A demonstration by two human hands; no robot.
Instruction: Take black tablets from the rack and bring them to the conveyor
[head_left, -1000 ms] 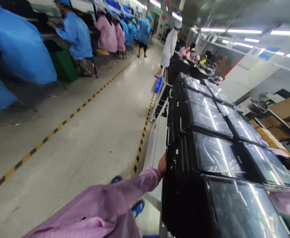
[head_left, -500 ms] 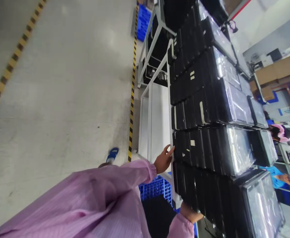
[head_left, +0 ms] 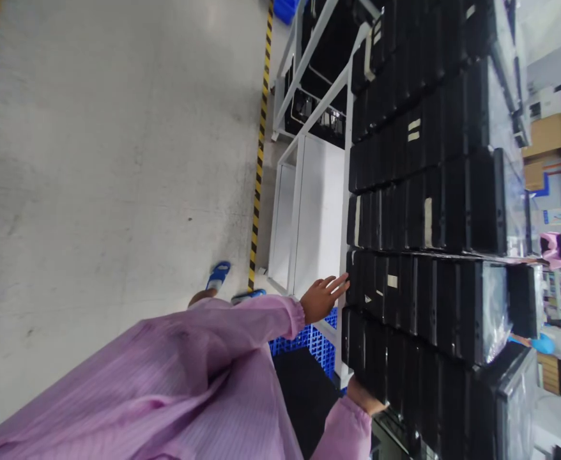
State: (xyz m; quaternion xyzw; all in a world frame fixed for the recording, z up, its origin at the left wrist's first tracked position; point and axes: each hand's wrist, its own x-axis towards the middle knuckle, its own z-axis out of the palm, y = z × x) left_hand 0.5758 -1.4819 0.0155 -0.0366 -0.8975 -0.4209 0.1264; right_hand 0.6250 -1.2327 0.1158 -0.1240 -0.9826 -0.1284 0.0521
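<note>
- While my left hand [head_left: 322, 298] reaches with fingers spread wide, tips touching the nearest stack of black trays [head_left: 405, 300], nothing is gripped.
- My right hand [head_left: 364, 396] cups the lower stack's [head_left: 395, 377] bottom edge; its fingers are hidden.
- Rigid, glossy plastic under slippery film: probably heavy together, best held by the edges.
- Stacks sit on a white frame [head_left: 345, 191].
</note>
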